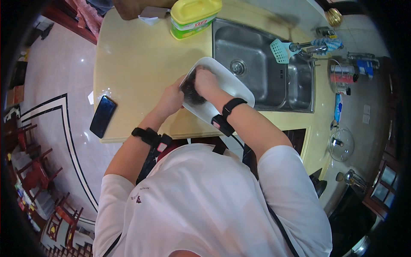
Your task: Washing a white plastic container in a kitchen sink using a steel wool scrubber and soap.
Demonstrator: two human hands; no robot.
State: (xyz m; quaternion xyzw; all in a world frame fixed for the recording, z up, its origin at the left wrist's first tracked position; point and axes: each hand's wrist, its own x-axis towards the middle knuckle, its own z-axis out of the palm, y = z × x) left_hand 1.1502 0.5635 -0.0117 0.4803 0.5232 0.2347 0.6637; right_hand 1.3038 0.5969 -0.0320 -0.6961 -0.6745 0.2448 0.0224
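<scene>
A white rectangular tub [228, 84] is tilted over the counter, its right end reaching over the sink's edge. My left hand [172, 99] grips the tub's left end by the rim. Inside it my right hand [205, 83] presses on a dark, wiry-looking pad [192, 93] against the left part of the tub. The pad is blurred and partly covered by my right hand, whose fingertips are hard to make out.
A steel double sink [257, 80] lies right of the tub, with a turquoise slotted holder [281, 51] at its faucet. A yellow-and-green detergent jug [194, 19] stands behind. A phone [103, 116] lies near the counter's left edge. A glass lid [341, 145] is at right.
</scene>
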